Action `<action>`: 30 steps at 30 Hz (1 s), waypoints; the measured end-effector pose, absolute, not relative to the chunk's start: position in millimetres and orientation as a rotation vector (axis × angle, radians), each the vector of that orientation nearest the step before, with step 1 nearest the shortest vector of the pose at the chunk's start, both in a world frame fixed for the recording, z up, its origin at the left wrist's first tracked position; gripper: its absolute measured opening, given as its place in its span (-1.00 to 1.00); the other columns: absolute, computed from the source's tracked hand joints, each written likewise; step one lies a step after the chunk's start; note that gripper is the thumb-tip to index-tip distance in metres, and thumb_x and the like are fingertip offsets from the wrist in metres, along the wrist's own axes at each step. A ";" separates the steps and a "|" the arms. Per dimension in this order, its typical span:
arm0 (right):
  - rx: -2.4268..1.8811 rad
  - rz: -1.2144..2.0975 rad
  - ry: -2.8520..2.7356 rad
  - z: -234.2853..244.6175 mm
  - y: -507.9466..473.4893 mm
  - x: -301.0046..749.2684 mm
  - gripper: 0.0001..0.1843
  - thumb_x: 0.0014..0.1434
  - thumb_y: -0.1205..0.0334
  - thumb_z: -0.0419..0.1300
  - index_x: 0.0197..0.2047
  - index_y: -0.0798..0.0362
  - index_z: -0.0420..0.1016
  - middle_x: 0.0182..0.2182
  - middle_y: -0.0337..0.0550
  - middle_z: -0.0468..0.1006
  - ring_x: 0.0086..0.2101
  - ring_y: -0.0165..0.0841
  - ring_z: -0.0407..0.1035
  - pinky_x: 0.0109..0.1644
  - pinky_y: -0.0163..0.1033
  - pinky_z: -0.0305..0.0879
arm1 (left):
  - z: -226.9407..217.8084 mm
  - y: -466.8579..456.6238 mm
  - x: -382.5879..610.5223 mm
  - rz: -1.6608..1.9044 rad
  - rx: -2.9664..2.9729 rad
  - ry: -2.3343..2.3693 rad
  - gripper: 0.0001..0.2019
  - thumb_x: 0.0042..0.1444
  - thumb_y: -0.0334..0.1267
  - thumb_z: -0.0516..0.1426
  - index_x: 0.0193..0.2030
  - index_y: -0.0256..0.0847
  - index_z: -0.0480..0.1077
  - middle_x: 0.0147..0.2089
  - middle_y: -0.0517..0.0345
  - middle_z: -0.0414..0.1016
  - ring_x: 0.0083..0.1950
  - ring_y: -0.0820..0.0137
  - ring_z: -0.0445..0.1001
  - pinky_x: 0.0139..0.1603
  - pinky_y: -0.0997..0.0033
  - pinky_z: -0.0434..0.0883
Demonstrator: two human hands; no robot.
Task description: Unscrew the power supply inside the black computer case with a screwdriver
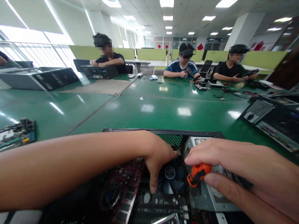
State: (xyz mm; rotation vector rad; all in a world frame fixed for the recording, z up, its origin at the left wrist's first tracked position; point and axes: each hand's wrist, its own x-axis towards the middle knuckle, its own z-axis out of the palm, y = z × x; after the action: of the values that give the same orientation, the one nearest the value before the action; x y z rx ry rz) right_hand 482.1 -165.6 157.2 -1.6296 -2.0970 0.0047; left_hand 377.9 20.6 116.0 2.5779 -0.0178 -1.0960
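Broadly, the green table [163,109] ran open from the computer case's [163,132] rear edge to the people seated far off. Left hand [158,155] hung loosely curled over the fan [173,179], gripping nothing. Right hand [245,177] was closed round an orange-handled screwdriver [198,173] just beside the fan.

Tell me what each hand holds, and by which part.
The right hand holds the orange screwdriver by its handle. The left hand grips nothing; its fingers rest on the fan edge.
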 end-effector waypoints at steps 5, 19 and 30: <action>-1.543 0.152 -2.115 151.0 -156.2 483.7 -0.69 0.25 0.33 0.05 -0.13 -0.17 0.59 -0.18 -0.21 0.70 -0.22 -0.16 0.60 -0.52 -0.25 0.45 | 114.6 22.7 382.2 -1.130 2.589 -0.030 -0.22 -0.41 -0.27 0.38 0.12 -0.01 0.45 0.23 0.14 0.45 0.27 0.03 0.36 0.29 0.20 0.27; -1.541 0.192 -2.024 138.8 -158.8 492.1 -0.65 0.18 0.36 0.09 -0.03 -0.12 0.55 -0.19 -0.21 0.70 -0.22 -0.17 0.58 -0.47 -0.25 0.46 | 111.1 28.4 390.6 -1.133 2.613 -0.054 -0.17 -0.39 -0.19 0.36 0.19 -0.04 0.39 0.21 0.09 0.46 0.21 0.02 0.42 0.23 0.20 0.33; -1.501 0.341 -2.199 148.1 -163.4 502.4 -0.94 0.17 0.25 0.31 -0.26 -0.11 0.54 -0.36 -0.38 0.63 -0.35 -0.36 0.50 -0.32 -0.26 0.39 | 112.8 19.7 394.0 -1.011 2.634 0.026 -0.02 -0.57 -0.04 0.39 0.20 -0.07 0.38 0.12 0.09 0.53 0.09 0.06 0.49 0.12 0.28 0.40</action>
State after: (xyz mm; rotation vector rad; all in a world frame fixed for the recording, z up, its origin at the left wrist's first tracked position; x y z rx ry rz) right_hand 502.4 -163.4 148.1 -1.5009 -2.1992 0.3409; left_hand 394.0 19.7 112.8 2.6342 0.0256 -1.0112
